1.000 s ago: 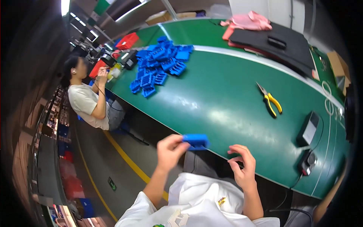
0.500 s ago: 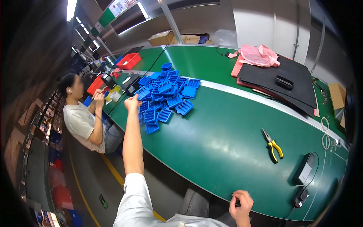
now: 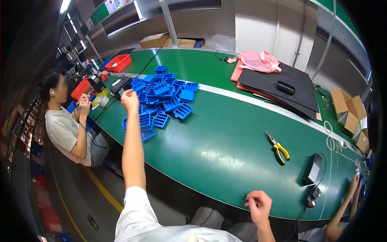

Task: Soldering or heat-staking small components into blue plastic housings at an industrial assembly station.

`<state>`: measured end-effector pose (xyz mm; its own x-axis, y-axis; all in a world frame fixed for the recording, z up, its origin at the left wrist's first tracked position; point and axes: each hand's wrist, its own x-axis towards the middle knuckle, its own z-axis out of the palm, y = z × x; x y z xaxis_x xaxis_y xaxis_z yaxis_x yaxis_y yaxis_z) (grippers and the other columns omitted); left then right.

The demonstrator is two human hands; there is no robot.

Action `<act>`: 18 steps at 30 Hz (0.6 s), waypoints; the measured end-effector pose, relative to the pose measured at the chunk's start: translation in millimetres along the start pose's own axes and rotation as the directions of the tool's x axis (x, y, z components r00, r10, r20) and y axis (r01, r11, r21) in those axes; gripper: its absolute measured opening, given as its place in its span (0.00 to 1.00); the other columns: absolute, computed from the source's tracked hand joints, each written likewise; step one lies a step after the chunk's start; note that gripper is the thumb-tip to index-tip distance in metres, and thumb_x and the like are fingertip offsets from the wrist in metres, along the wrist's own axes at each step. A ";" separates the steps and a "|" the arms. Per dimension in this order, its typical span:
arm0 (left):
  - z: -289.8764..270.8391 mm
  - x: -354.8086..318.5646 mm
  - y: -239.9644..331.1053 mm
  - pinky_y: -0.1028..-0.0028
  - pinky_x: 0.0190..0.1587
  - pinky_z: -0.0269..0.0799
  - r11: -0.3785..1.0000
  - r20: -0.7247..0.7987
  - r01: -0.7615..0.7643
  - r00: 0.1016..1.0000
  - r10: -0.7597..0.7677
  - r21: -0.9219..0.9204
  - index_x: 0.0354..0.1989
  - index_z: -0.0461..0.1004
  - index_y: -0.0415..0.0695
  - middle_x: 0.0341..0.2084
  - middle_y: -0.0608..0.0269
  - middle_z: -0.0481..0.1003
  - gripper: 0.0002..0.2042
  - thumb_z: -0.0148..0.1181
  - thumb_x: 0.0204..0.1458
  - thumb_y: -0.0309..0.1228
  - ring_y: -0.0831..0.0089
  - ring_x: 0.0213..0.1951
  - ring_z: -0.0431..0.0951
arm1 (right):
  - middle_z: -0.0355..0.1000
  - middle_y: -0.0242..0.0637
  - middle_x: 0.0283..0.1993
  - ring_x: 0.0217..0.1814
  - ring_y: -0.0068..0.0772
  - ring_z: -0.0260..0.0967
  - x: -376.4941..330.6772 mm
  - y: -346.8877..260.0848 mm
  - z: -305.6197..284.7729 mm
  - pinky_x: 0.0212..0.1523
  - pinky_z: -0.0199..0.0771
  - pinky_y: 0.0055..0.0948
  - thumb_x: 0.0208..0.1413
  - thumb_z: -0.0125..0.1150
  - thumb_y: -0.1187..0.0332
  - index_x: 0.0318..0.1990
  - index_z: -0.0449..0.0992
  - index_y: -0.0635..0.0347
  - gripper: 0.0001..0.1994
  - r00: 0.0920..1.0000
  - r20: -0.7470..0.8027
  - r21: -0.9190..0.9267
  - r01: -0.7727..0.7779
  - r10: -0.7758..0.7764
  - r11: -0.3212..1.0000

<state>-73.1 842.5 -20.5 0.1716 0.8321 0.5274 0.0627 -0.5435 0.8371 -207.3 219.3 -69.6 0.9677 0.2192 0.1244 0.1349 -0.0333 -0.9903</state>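
A heap of blue slotted plastic trays lies on the green tabletop, left of the middle. My left arm stretches out to the heap's left edge, where my left hand has its fingers bent together against the trays. Whatever it may grip is hidden by the fingers. Above the table's front edge, well apart from the heap, my right hand is loosely curled with nothing visible in it. Needle-nose pliers with yellow and black handles lie beyond my right hand.
A person sits at the left beside red bins. Another person's hands show at the right edge. Black sheets carry a pink mesh bag and a black case. A power adapter and open carton stand right.
The view has swung to the right, bringing another person's hands and more of the carton into sight. My left hand has shifted slightly farther along the heap's edge. My right hand has risen a little.
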 end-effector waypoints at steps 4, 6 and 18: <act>31.2 -176.0 130.3 0.75 0.30 0.71 0.894 0.298 -0.138 0.912 0.283 -0.426 0.33 0.75 0.40 0.23 0.62 0.75 0.03 0.55 0.52 0.21 0.74 0.26 0.75 | 0.70 0.46 0.36 0.37 0.45 0.70 55.4 -1.0 -33.1 0.42 0.71 0.34 0.43 0.61 0.80 0.34 0.72 0.67 0.09 0.931 -0.139 -0.576 0.202 -0.339 0.792; 46.3 -262.2 171.4 0.73 0.31 0.71 0.900 0.479 -0.190 0.794 0.375 -0.392 0.32 0.76 0.40 0.25 0.59 0.76 0.05 0.55 0.48 0.21 0.73 0.26 0.76 | 0.66 0.48 0.50 0.53 0.52 0.62 95.7 -3.2 -40.8 0.52 0.65 0.41 0.42 0.66 0.75 0.45 0.67 0.66 0.21 0.912 -0.128 -0.781 0.150 -0.390 0.606; 144.9 -409.6 195.6 0.70 0.29 0.72 0.817 0.685 -0.155 0.472 0.555 -0.555 0.31 0.76 0.38 0.26 0.54 0.76 0.04 0.55 0.49 0.21 0.64 0.24 0.77 | 0.69 0.41 0.47 0.55 0.45 0.62 173.9 26.6 -75.5 0.52 0.60 0.41 0.36 0.74 0.68 0.37 0.71 0.58 0.20 0.902 -0.071 -0.842 0.175 -0.427 0.510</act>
<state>11.4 379.4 -93.9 0.7889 0.0155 0.6144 -0.5216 -0.5119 0.6826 -19.3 182.9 -69.6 0.8301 0.1424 0.5391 0.4173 -0.7999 -0.4313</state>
